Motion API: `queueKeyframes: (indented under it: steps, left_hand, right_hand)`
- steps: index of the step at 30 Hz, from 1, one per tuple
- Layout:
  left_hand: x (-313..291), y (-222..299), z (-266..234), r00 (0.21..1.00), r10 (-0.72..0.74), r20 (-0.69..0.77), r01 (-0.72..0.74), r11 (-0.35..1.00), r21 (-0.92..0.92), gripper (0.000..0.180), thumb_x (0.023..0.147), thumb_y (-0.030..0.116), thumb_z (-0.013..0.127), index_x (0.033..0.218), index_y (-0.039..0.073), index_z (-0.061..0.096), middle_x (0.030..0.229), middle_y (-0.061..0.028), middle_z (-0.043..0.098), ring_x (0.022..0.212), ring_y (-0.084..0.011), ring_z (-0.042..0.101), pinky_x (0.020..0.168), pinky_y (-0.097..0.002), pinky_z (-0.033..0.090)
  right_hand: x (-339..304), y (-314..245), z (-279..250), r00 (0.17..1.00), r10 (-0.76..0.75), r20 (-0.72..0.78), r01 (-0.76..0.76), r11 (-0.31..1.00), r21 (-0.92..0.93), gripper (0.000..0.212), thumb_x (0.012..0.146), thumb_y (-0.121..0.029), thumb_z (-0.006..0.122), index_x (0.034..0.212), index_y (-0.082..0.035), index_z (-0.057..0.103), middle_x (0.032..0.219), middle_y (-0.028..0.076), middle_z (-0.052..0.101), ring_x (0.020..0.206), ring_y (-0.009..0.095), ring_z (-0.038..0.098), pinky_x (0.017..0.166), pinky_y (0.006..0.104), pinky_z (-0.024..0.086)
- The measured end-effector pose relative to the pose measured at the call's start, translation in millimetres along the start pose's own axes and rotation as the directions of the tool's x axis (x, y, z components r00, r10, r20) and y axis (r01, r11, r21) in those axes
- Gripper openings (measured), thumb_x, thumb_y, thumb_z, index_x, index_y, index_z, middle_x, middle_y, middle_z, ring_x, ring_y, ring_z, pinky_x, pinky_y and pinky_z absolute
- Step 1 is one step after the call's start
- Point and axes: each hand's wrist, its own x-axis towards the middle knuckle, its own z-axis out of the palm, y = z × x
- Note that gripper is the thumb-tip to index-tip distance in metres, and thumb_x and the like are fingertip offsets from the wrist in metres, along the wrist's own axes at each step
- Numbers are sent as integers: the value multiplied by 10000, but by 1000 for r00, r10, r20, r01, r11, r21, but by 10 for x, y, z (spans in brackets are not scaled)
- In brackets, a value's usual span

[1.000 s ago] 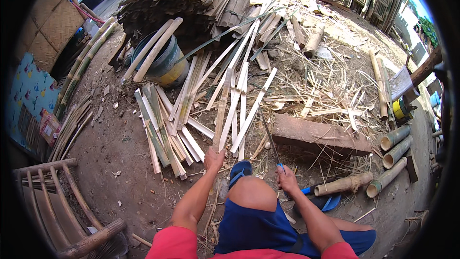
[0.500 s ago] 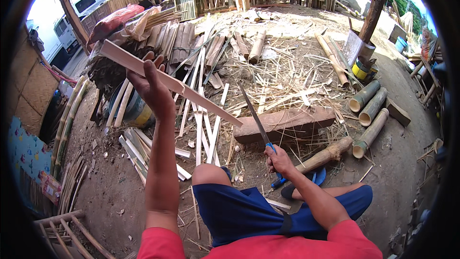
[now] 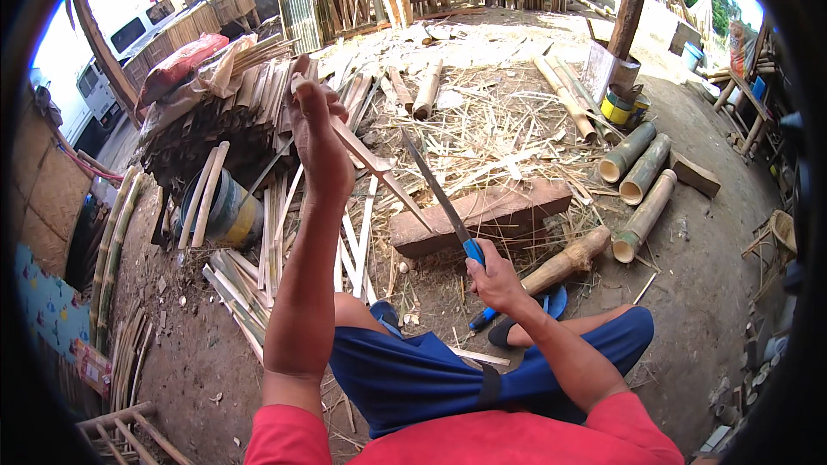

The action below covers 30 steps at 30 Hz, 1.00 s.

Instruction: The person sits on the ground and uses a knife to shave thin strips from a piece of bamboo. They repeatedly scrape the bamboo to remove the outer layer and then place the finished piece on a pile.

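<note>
The strip [image 3: 356, 145] is in the air, slanting down from the left hand [image 3: 323, 138] so that its lower tip appears against the left end of the block [image 3: 538, 202]; whether the two touch cannot be told. The left hand is raised with its fingers bent over the upper part of the strip, the palm side partly hidden. The right hand [image 3: 495, 275] is wrapped firmly around the blue handle of the knife [image 3: 438, 189], whose blade points up and away, with a gap showing between it and the strip. The strip is already split flat and seems partly worked: a rough, raised spot shows midway along it, though whether that is a fresh cut or a node is unclear, as is how much trimming it lacks. Much seems done: split strips [image 3: 233, 284] lie in a heap on the ground [image 3: 189, 362], and shavings [image 3: 508, 138] spread thickly past the block's far edge. Plenty seems left: beyond the block's right end three tubes [image 3: 648, 170] lie whole and round, and a broad stack [image 3: 207, 138] of slats stands at the left, its finish impossible to judge.
</note>
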Motion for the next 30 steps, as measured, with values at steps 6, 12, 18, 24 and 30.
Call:
queueKeyframes:
  steps: [6,12,18,24,30]
  left_hand:
    - [-82,80,96,982,-122,-143,108,989,-102,389,1015,444,454,1015,74,572,970,-46,552,922,-141,520,867,-307,381]
    - [-144,117,421,914,383,-137,-368,922,119,349,842,77,423,1186,49,470,1385,-167,437,1329,-282,404,1157,-434,235]
    - [-119,156,466,901,410,-143,-406,912,58,420,784,38,423,1204,38,420,1452,-213,369,1434,-333,300,1208,-466,166]
    - [-113,106,464,908,398,-129,-399,917,16,454,758,10,416,1206,79,404,1472,-202,344,1432,-346,298,1187,-465,187]
    - [-48,89,495,895,427,-132,-424,904,51,449,767,9,415,1212,75,404,1455,-190,360,1416,-317,314,1186,-464,183]
  right_hand:
    - [-148,-730,-208,889,-430,-155,434,901,-11,391,1020,-152,508,1379,-44,399,800,95,644,639,179,663,586,344,532]
    - [-36,-1301,-223,807,-544,-231,520,839,-157,332,994,-149,530,1280,-31,410,789,215,626,674,409,650,592,487,493]
    - [-101,-1513,-463,929,-370,28,368,910,-191,222,981,-148,543,1127,-19,436,724,254,611,692,491,608,612,543,454]
    - [51,-1479,-390,971,-240,-16,222,922,-317,246,980,-187,542,1090,5,436,717,269,621,704,487,634,616,567,461]
    - [24,-1471,-452,935,-355,1,346,909,-233,242,992,-200,522,1064,11,429,705,276,616,711,494,635,637,582,453]
